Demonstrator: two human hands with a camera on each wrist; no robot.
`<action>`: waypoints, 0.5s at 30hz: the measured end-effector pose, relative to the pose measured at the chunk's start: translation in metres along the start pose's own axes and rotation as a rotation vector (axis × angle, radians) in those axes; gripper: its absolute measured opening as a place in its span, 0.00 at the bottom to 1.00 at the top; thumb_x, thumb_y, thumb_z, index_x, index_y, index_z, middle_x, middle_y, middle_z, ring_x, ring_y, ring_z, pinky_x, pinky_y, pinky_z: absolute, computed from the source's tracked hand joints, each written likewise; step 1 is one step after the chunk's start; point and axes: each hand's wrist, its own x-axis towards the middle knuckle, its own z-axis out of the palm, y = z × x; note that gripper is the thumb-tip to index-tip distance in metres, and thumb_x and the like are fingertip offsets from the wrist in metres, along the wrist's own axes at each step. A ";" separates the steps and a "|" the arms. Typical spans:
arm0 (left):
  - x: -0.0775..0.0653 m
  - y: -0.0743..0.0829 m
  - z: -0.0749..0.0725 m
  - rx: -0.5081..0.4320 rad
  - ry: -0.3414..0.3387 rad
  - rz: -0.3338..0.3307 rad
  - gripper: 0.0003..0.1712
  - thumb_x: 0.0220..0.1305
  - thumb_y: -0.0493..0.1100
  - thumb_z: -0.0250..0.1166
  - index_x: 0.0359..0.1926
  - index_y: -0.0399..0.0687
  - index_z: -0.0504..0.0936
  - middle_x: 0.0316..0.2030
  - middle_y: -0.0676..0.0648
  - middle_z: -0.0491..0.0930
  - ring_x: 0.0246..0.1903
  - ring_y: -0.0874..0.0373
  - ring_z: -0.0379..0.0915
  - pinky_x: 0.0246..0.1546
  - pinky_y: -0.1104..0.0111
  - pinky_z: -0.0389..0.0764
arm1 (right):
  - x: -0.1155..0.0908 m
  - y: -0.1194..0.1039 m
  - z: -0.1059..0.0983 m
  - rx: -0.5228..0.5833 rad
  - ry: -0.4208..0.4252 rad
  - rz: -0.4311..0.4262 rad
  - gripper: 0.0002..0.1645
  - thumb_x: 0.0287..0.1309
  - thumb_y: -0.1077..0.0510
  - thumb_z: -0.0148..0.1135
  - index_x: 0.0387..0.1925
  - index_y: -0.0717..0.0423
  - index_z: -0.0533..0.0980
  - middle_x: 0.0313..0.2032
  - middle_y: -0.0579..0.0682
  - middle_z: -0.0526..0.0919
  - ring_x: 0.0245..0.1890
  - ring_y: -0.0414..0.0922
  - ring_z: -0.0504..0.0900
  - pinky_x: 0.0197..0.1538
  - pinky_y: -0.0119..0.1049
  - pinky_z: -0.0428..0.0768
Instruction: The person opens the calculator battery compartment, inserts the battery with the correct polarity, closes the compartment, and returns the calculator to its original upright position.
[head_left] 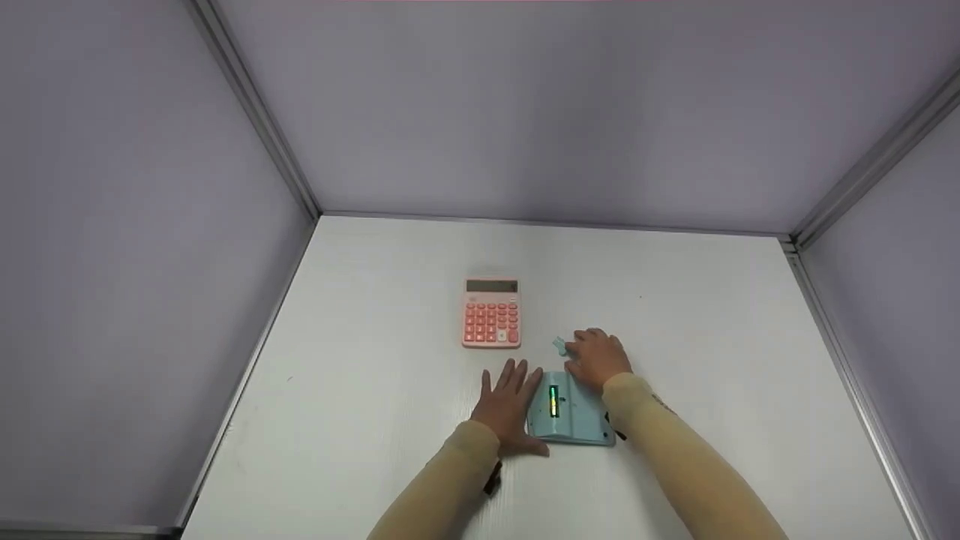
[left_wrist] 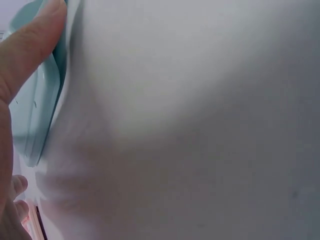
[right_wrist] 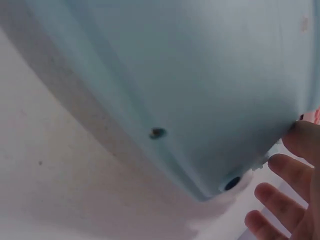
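A light blue calculator (head_left: 589, 416) lies with its back up on the white table. In its uncovered battery slot sits a battery (head_left: 553, 401) with a green and yellow wrap. My left hand (head_left: 510, 412) rests along the calculator's left side, fingers spread, thumb by the near edge. Beyond the far edge my right hand (head_left: 598, 358) reaches over the calculator, its fingertips at a small light blue battery cover (head_left: 559, 346). In the right wrist view the fingers (right_wrist: 287, 172) are loosely bent; part of the cover is hidden behind them.
A pink calculator (head_left: 491, 313) lies keys up farther back on the table (head_left: 375, 337). Grey panels (head_left: 562, 112) with metal framing enclose the table at the back and both sides.
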 end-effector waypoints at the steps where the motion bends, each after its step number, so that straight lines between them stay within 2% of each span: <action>1: 0.000 0.000 -0.001 0.003 0.000 -0.003 0.80 0.25 0.89 0.58 0.77 0.60 0.37 0.76 0.47 0.40 0.74 0.47 0.31 0.67 0.41 0.47 | 0.000 0.001 0.001 0.003 -0.004 0.008 0.26 0.60 0.44 0.61 0.57 0.48 0.78 0.61 0.54 0.74 0.64 0.58 0.67 0.62 0.61 0.66; 8: 0.000 -0.001 0.000 0.004 -0.014 -0.011 0.79 0.26 0.89 0.56 0.76 0.61 0.35 0.76 0.47 0.37 0.74 0.48 0.29 0.68 0.42 0.45 | 0.001 0.002 0.004 0.092 -0.008 0.059 0.26 0.61 0.42 0.60 0.57 0.48 0.78 0.64 0.56 0.71 0.67 0.60 0.62 0.63 0.65 0.60; 13: -0.001 -0.002 -0.002 -0.002 -0.024 -0.016 0.79 0.28 0.89 0.57 0.76 0.61 0.34 0.76 0.48 0.37 0.74 0.48 0.28 0.68 0.42 0.45 | 0.005 0.001 0.007 0.156 0.030 0.086 0.22 0.61 0.44 0.60 0.53 0.47 0.81 0.60 0.57 0.75 0.64 0.60 0.65 0.62 0.63 0.63; 15: -0.001 -0.003 0.000 -0.005 -0.008 -0.010 0.78 0.28 0.89 0.56 0.77 0.61 0.36 0.76 0.47 0.38 0.74 0.48 0.29 0.67 0.41 0.45 | 0.006 0.001 0.008 0.183 0.055 0.100 0.21 0.61 0.44 0.61 0.51 0.48 0.82 0.59 0.57 0.76 0.63 0.59 0.67 0.62 0.61 0.65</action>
